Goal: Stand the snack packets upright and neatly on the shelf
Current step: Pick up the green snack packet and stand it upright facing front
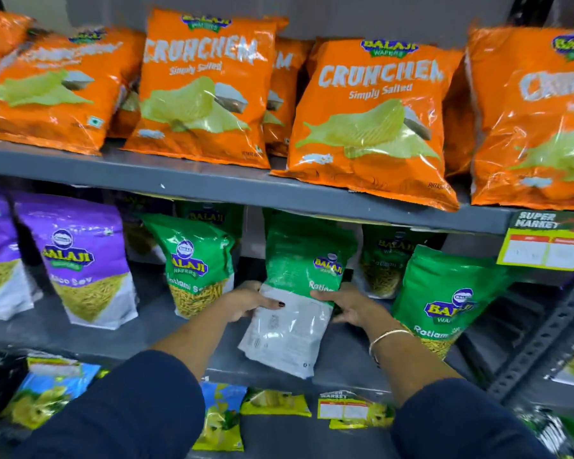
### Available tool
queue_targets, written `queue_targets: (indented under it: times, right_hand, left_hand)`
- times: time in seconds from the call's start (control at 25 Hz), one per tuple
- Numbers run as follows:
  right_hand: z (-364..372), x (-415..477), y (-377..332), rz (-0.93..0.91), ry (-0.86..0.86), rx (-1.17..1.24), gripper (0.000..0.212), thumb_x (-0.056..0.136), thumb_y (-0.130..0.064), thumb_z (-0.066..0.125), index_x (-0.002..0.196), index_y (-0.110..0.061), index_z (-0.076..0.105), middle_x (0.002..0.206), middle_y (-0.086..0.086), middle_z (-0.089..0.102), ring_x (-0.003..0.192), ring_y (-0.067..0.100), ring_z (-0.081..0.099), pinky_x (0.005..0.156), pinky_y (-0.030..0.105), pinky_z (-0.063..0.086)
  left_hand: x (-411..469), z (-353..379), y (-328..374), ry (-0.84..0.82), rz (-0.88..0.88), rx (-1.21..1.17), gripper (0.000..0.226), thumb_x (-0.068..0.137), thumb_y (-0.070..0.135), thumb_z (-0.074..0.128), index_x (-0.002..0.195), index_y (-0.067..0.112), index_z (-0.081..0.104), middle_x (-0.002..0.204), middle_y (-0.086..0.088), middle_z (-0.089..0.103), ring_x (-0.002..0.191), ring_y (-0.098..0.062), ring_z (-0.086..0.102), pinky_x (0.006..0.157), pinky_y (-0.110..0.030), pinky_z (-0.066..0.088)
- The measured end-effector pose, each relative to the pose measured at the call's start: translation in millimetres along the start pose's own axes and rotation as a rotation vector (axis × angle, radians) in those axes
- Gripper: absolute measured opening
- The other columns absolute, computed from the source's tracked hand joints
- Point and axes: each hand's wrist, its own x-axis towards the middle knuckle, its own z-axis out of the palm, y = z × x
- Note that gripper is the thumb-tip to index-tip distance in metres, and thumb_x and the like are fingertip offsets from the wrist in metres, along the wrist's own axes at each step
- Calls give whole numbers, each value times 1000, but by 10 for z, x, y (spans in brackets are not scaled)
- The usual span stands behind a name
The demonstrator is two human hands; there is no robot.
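On the middle shelf [120, 342] I hold a green and white Ratlami sev packet [299, 286] with both hands. It tilts, its white lower part hanging over the shelf's front edge. My left hand [249, 303] grips its left side and my right hand [352, 306] grips its right side. Another green packet [196, 263] stands upright just to the left. A further green packet [444, 299] leans to the right of my right hand. Behind, more green packets [385, 256] stand in shadow.
Two purple sev packets [83, 260] stand at the shelf's left. Orange Crunchem crisp bags [368, 117] fill the shelf above. A price tag [547, 243] hangs from that shelf's edge at right. Yellow and blue packets [219, 415] lie on the shelf below. A perforated upright [544, 336] stands at right.
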Motion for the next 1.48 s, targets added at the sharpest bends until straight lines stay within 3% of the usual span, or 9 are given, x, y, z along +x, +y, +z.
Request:
queue_targets:
  times: [0.12, 0.28, 0.44, 0.56, 0.72, 0.84, 1.0, 1.36, 1.48]
  right_hand:
    - [28, 38, -140, -224, 68, -15, 28, 72, 12, 68, 94, -4, 65, 62, -12, 71, 56, 2, 65, 50, 22, 54]
    - [155, 167, -1, -380, 219, -129, 43, 62, 13, 75, 103, 9, 64, 100, 25, 72, 84, 24, 67, 88, 44, 55]
    - [181, 277, 100, -289, 315, -313, 49, 70, -16, 77, 110, 2, 56, 112, 21, 66, 87, 19, 55, 71, 31, 49]
    - [162, 275, 137, -50, 284, -331, 60, 76, -40, 69, 111, -3, 37, 85, 8, 59, 65, 20, 54, 53, 28, 47]
    - [166, 282, 228, -91, 215, -174, 33, 84, 1, 56, 96, -11, 28, 75, 9, 48, 57, 17, 46, 53, 28, 42]
    - [76, 249, 278, -115, -2, -361, 49, 70, 12, 64, 105, -12, 40, 112, 17, 48, 90, 25, 52, 67, 32, 45]
    - [131, 199, 319, -107, -25, -628, 108, 47, -34, 86, 136, -18, 27, 142, 14, 33, 135, 28, 28, 114, 43, 29]
    - [-52, 269, 308, -233, 199, -397, 68, 62, 16, 64, 126, 0, 45, 122, 19, 60, 107, 25, 55, 86, 31, 46]
    - [-93, 297, 336, -217, 257, -369, 57, 64, 18, 59, 119, 4, 52, 121, 22, 62, 104, 26, 56, 91, 39, 48]
  left_hand:
    - [116, -15, 101, 165, 151, 56, 102, 58, 25, 86, 141, 2, 32, 145, -11, 43, 132, -27, 42, 105, -28, 40]
    - [297, -26, -133, 232, 211, -6, 79, 55, 11, 86, 126, 4, 53, 128, -16, 61, 116, -29, 58, 103, -44, 47]
    - [258, -52, -166, 94, 182, 17, 67, 72, -9, 65, 133, 6, 43, 126, -16, 59, 108, -29, 58, 91, -38, 51]
    - [215, -129, -104, 46, 136, 130, 55, 80, -12, 48, 131, 8, 45, 110, -15, 62, 87, -21, 60, 69, -30, 52]
    - [190, -167, -174, -33, 108, 116, 40, 91, 0, 46, 130, 1, 43, 87, -12, 64, 51, -6, 67, 55, -19, 56]
    - [205, -87, -130, 87, 206, 147, 58, 80, 1, 65, 132, -2, 39, 104, -15, 62, 83, -15, 66, 67, -25, 52]
    - [233, 70, -47, 140, 320, 188, 94, 64, 3, 80, 139, 5, 24, 139, -14, 46, 130, -25, 42, 97, -24, 35]
    - [298, -28, 13, -6, 237, 148, 56, 72, -13, 63, 116, 15, 45, 106, -6, 56, 108, -22, 54, 80, -16, 44]
    - [287, -4, -13, 43, 222, 93, 50, 74, -12, 64, 111, 11, 39, 125, -16, 52, 123, -26, 46, 94, -28, 42]
